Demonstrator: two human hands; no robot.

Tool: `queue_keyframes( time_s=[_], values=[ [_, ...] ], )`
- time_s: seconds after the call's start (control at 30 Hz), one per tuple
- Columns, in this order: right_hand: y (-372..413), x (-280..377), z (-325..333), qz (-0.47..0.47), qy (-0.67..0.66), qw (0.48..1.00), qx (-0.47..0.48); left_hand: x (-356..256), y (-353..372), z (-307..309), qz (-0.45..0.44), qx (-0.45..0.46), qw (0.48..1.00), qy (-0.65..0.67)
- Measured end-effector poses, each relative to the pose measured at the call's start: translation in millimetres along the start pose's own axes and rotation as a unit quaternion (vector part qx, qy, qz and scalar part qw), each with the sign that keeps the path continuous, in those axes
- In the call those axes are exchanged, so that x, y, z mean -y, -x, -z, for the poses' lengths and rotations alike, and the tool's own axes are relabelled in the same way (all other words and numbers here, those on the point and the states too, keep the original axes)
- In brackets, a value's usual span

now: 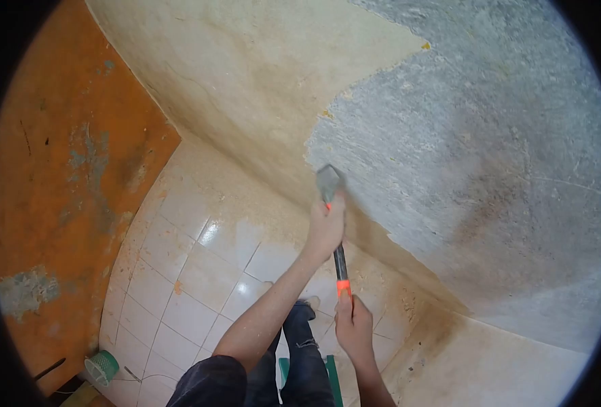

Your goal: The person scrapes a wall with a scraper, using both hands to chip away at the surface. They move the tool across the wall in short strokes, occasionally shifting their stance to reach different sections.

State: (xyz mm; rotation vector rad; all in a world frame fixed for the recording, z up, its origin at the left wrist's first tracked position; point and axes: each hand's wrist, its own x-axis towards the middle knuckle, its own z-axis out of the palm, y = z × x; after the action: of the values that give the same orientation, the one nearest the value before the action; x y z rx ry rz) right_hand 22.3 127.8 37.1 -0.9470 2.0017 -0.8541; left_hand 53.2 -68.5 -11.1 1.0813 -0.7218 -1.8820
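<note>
A long-handled scraper [341, 261] with a wide grey metal blade, a black shaft and orange bands is in both my hands. My left hand [326, 224] is wrapped round it just below the blade. Lower down, by the orange band, my right hand [353, 327] grips the handle's end. The blade [328, 180] lies at or close to the lower edge of the wall's bare grey area [449, 169], by cream paint [273, 68] with a ragged edge. Whether it touches the wall is hard to tell.
An orange wall [56, 169] with worn grey patches stands at left. Crumbs and dust lie on the white tiled floor [192, 271], mostly along the walls. A green basket [102, 367] sits at lower left beside a thin cable. Part of a green stool [333, 376] shows by my legs.
</note>
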Motion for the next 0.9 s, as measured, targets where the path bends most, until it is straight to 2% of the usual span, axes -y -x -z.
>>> queue_keyframes(
  time_s=[0.07, 0.17, 0.23, 0.3, 0.37, 0.43, 0.5, 0.53, 0.6, 0.83, 0.9],
  values=[
    [4, 6, -1, -0.022, -0.014, 1.0, -0.003, -7, 13, -5, 0.025, 0.03, 0.999, -0.025],
    [-3, 13, 2, -0.054, -0.003, 0.998, 0.011, -2, -7, 6, 0.018, -0.026, 0.999, -0.021],
    [-5, 15, 7, -0.054, 0.019, 0.998, 0.022, -8, -1, 2, 0.034, -0.014, 0.999, -0.014],
    [10, 12, 3, -0.093, -0.036, 0.995, 0.025, -12, 4, 2, 0.053, -0.003, 0.998, -0.019],
    [-1, 11, 1, -0.079, -0.031, 0.996, 0.024, -10, 6, 0, 0.046, 0.031, 0.998, -0.012],
    [1, 9, 1, -0.069, -0.02, 0.997, 0.018, -2, 0, 8, 0.036, 0.028, 0.999, -0.001],
    [14, 11, -12, -0.111, -0.07, 0.991, -0.001, -3, 1, 6, 0.016, 0.025, 1.0, 0.007],
    [24, 11, -21, -0.159, -0.132, 0.978, 0.005, -6, 14, 1, 0.042, 0.044, 0.998, -0.017],
    [26, 18, -11, -0.159, -0.132, 0.978, 0.008, -7, 20, -3, 0.071, 0.059, 0.995, -0.031],
    [29, 57, 31, -0.118, -0.128, 0.984, 0.033, -51, 33, -26, 0.039, 0.071, 0.997, 0.006],
    [22, 65, 35, -0.104, -0.134, 0.985, 0.04, -59, 26, -26, -0.007, 0.008, 1.0, -0.018]
  ],
)
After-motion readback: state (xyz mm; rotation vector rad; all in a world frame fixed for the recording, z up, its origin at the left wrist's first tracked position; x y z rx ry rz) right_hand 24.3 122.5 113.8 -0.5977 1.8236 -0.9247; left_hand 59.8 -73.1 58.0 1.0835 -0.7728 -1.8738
